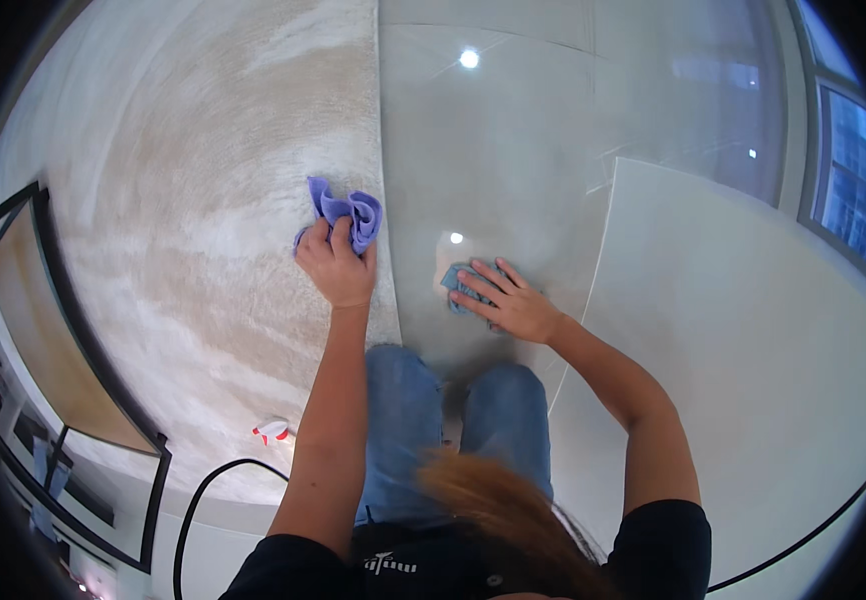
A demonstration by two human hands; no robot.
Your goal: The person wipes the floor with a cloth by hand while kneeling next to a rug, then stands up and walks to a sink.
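Observation:
A crumpled purple cloth (363, 217) is bunched under the fingers of my left hand (339, 270), which grips it on the pale beige rug (253, 135) close to the rug's straight edge. My right hand (519, 304) lies spread over a folded blue-grey cloth (457, 281) on the glossy grey tile floor (478, 150). Its fingers are apart and press the cloth flat from above. Both cloths are partly covered by my hands. My knees, in blue jeans (410, 405), are bent just behind the hands.
A white and red spray bottle head (274, 430) shows beside my left forearm. Black-framed furniture (95, 315) with a tan top stands at the left. A black cable (211, 472) curves at the lower left. At the upper right is a window (853, 180). Ceiling lights reflect on the tiles.

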